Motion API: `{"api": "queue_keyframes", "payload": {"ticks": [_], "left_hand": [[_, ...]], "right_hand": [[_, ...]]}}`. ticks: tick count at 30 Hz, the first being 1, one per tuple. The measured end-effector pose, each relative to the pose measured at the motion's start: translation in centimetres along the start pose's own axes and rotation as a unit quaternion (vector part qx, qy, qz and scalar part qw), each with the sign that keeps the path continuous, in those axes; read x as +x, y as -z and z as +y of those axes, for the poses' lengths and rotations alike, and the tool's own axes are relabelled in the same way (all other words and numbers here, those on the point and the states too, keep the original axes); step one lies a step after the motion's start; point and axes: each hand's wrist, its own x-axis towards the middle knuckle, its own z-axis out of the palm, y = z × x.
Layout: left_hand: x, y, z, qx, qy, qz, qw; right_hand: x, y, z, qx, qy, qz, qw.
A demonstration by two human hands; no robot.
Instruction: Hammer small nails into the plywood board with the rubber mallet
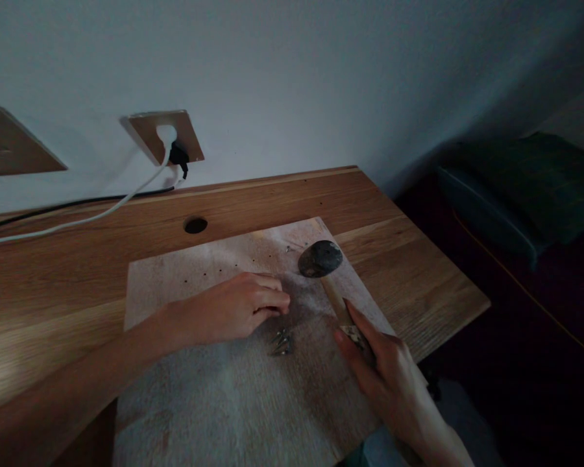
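My right hand [387, 370] is wrapped round the wooden handle of a mallet [320, 259] with a dark, rounded head. The mallet's head is over the far right part of a pale wooden board [199, 402]. Above the board's middle, my left hand [253, 303] has its fingers pinched together; what they hold, if anything, is hidden. Just below these fingers lies a small pile of nails [282, 342]. Several small dark dots [220, 270], nail heads or holes, run in a row along the board's far side. A small metal piece [288, 249] shows left of the mallet head.
The board rests on a wooden desk [418, 279] against a wall. A round cable hole [195, 225] lies behind the board. White and black cables [102, 213] run left from a wall socket [187, 123]. Dark green cushions [516, 194] lie beyond the desk's right edge.
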Motion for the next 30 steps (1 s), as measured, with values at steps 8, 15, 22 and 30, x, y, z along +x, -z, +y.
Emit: {"api": "queue_keyframes", "payload": {"ticks": [8, 15, 22, 30], "left_hand": [[-0.02, -0.29, -0.35, -0.01, -0.006, 0.039, 0.999], [-0.04, -0.18, -0.46, -0.031, 0.02, 0.04, 0.999], [0.0, 0.19, -0.76, -0.02, 0.049, 0.03, 0.998], [-0.03, 0.28, -0.62, -0.018, 0.053, 0.026, 0.998]], "right_hand": [[-0.06, -0.16, 0.07, -0.003, -0.006, 0.009, 1.0], [0.01, 0.11, -0.47, 0.012, -0.01, -0.003, 1.0], [0.05, 0.2, -0.56, 0.028, -0.011, -0.004, 1.0], [0.1, 0.0, -0.13, 0.017, -0.012, -0.006, 1.0]]}}
